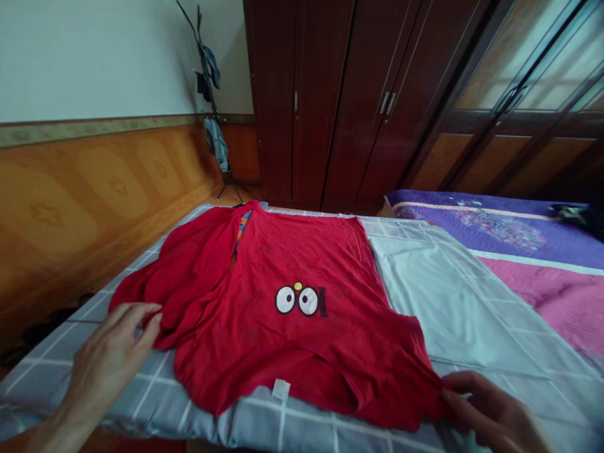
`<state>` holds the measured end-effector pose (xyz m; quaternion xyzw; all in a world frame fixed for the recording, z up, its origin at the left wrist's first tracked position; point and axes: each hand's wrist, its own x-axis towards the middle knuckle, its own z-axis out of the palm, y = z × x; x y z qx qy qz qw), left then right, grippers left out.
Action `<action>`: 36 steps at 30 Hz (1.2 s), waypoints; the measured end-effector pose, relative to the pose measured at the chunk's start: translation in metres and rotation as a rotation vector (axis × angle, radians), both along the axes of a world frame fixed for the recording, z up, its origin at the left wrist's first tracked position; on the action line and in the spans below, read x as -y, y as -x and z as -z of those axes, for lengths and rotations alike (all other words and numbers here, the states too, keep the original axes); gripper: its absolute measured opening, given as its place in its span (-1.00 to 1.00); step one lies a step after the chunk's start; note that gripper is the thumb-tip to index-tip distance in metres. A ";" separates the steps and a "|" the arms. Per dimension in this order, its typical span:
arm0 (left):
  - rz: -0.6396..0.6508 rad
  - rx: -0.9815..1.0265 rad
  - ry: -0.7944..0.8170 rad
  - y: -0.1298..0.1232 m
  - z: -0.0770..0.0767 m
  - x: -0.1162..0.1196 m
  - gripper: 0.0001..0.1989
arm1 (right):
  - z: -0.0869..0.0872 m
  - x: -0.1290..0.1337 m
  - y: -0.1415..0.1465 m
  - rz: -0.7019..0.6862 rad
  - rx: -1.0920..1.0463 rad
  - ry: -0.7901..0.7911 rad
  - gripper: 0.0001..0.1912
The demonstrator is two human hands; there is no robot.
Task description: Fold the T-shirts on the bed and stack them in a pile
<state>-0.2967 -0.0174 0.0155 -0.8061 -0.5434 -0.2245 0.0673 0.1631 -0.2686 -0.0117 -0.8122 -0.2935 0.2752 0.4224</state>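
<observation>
A red T-shirt (283, 358) lies spread on the bed, its collar and white label toward me. Two cartoon eyes and a small yellow spot are printed on its front. At the lower right, my right hand (491, 409) pinches the end of a sleeve between thumb and fingers. My left hand (113, 352) is at the edge of a bunched red cloth (189, 270), with its fingers curved and thumb a little apart. Whether those fingertips touch the cloth is hard to make out. The bunched cloth overlaps the shirt's left side, hiding part of it.
A grey checked sheet (155, 390) covers the bed. Pale smooth fabric (434, 302) lies flat right of the shirt. Beyond it is a purple and pink bed cover (533, 251). A dark wooden wardrobe (325, 107) and a coat stand (207, 75) stand behind.
</observation>
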 end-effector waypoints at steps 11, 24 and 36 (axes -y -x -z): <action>0.764 -0.203 0.303 -0.080 0.016 0.047 -0.51 | -0.004 -0.017 0.002 -0.250 -0.099 0.155 -0.64; 1.279 -0.342 0.228 -0.187 -0.031 0.078 -0.49 | -0.025 -0.009 0.010 -0.118 -0.283 -0.013 -0.58; 1.652 -0.529 0.393 -0.260 -0.007 0.057 -0.93 | -0.049 -0.044 0.015 -0.230 0.316 -0.036 -0.53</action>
